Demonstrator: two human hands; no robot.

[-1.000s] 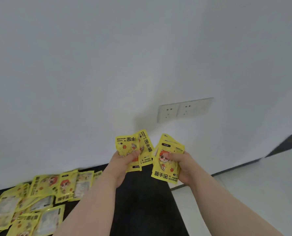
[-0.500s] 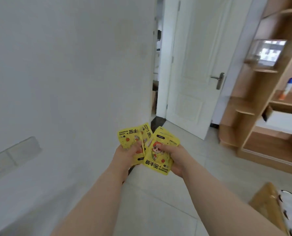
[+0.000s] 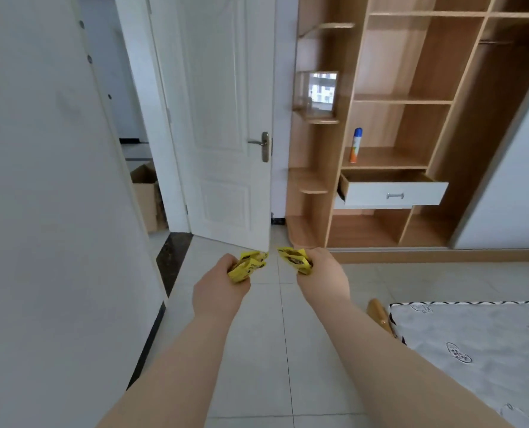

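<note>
Both my arms reach forward over the tiled floor. My left hand [image 3: 220, 287] grips a bunch of yellow hand-warmer packets [image 3: 249, 265], seen nearly edge-on. My right hand [image 3: 323, 273] grips a second bunch of the same yellow packets [image 3: 295, 259]. The two bunches are apart, with a small gap between their tips. How many packets each hand holds cannot be made out.
A white door [image 3: 223, 118] stands open ahead, a cardboard box [image 3: 147, 196] beyond the doorway. At right is a wooden wardrobe [image 3: 427, 118] with an open white drawer [image 3: 393, 189] and a spray can [image 3: 356, 145]. A mattress [image 3: 473, 350] lies at lower right, a white wall at left.
The view has swung right from the wall and socket to the door and wardrobe. My hands have moved apart and tipped the packets forward, so they now show edge-on.
</note>
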